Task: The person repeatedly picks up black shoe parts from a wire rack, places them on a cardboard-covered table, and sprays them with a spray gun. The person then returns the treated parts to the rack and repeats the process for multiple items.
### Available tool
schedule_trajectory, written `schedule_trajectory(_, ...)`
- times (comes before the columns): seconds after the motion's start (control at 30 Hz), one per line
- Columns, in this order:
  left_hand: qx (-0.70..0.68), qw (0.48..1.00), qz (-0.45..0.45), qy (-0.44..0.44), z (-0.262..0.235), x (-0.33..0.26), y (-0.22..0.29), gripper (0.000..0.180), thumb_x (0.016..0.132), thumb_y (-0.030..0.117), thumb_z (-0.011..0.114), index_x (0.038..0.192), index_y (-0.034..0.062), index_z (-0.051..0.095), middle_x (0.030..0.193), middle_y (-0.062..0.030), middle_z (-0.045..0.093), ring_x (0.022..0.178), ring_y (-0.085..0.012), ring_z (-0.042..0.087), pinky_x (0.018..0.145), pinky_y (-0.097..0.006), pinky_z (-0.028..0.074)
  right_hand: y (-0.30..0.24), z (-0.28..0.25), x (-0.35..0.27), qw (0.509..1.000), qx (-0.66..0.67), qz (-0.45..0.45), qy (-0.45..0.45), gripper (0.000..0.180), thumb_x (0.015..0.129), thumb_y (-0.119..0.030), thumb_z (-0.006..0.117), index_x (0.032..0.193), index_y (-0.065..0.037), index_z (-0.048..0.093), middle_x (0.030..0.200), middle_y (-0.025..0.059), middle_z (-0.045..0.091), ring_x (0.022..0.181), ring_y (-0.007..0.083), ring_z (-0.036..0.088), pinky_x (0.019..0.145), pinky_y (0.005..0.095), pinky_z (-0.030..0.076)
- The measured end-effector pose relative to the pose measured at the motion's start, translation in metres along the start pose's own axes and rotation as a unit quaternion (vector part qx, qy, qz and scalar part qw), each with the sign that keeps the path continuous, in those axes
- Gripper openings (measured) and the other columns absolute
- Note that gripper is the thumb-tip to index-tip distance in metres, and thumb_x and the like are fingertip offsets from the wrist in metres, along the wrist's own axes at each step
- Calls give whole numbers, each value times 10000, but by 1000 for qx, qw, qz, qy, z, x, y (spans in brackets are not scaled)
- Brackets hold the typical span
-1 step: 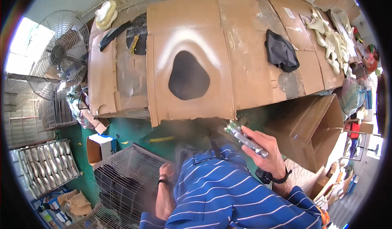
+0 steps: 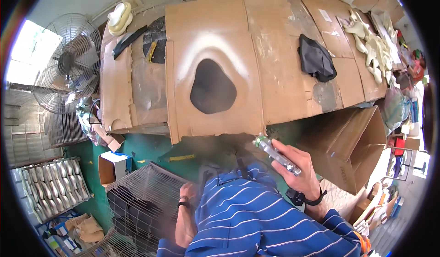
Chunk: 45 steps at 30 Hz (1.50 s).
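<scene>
My right hand (image 2: pixel 298 167) is closed around a silver spray gun (image 2: pixel 277 156) with a green ring near its front end. The spray gun points toward the near edge of the cardboard-covered table (image 2: pixel 284 92). On a cardboard sheet (image 2: pixel 156 124) in the middle lies a dark grey, rounded triangular shape (image 2: pixel 213 87); whether it is a flat piece or an opening I cannot tell. A white sprayed arc (image 2: pixel 208 39) curves round its far side. My left hand (image 2: pixel 188 191) hangs low at my left side, beside a wire rack (image 2: pixel 146 183); its fingers are blurred.
Crumpled black material (image 2: pixel 316 57) lies right of the middle, with cream-coloured curved pieces (image 2: pixel 369 44) beyond. An open cardboard box (image 2: pixel 343 142) stands at my right. A large wire-guarded fan (image 2: pixel 66 60) is at the far left, above a rack of pale oval pieces (image 2: pixel 52 183).
The spray gun's front end has swung very slightly, and the whole view has shifted a little. My left hand has stayed in place.
</scene>
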State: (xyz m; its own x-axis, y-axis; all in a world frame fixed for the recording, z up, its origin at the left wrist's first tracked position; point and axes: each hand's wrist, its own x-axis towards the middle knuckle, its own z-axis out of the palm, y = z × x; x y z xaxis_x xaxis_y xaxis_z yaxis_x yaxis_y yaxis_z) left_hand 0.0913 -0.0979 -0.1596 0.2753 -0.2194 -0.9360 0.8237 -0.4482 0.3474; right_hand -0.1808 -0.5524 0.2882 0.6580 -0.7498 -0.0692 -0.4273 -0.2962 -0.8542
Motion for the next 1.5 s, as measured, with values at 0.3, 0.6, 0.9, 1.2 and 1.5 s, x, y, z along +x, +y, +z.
schedule_trajectory(0.3, 147, 982, 117, 23, -10, 26, 85, 344, 927, 113, 641, 1249, -2, 603, 952, -115, 684, 739, -246, 690, 621, -379, 582, 2, 7, -8, 991, 0, 27, 134, 463, 847, -12, 724, 1298, 0, 624, 920, 167, 684, 739, 248, 644, 695, 315, 512)
schedule_trajectory(0.6, 119, 992, 34, -39, -7, 41, 127, 412, 929, 119, 665, 1320, 42, 560, 986, -130, 693, 791, -273, 701, 605, -418, 580, -19, 15, -49, 998, 2, 58, 39, 521, 809, -1, 750, 1314, -32, 625, 984, 181, 699, 812, 294, 679, 738, 338, 524)
schedule_trajectory(0.9, 172, 984, 39, -17, 22, 33, 126, 404, 922, 126, 668, 1307, 43, 575, 1025, -144, 701, 871, -290, 712, 706, -456, 586, -18, 29, -18, 991, 3, 4, 131, 540, 802, 22, 747, 1323, -22, 611, 979, 185, 695, 808, 317, 677, 732, 347, 527)
schedule_trajectory(1.2, 234, 971, 57, 12, 24, 32, 118, 371, 896, 122, 694, 1240, 1, 624, 922, -118, 714, 808, -245, 714, 669, -407, 583, -6, 9, -34, 991, 22, 78, 103, 543, 785, 23, 754, 1310, -17, 619, 983, 182, 700, 838, 309, 681, 759, 336, 523)
schedule_trajectory(1.5, 289, 952, 96, 41, 86, 8, 145, 348, 876, 83, 670, 1210, -10, 647, 869, -95, 711, 707, -186, 692, 570, -313, 541, 11, -16, -48, 994, 10, 52, 94, 499, 814, -10, 747, 1300, -10, 631, 921, 158, 685, 733, 251, 633, 686, 309, 496)
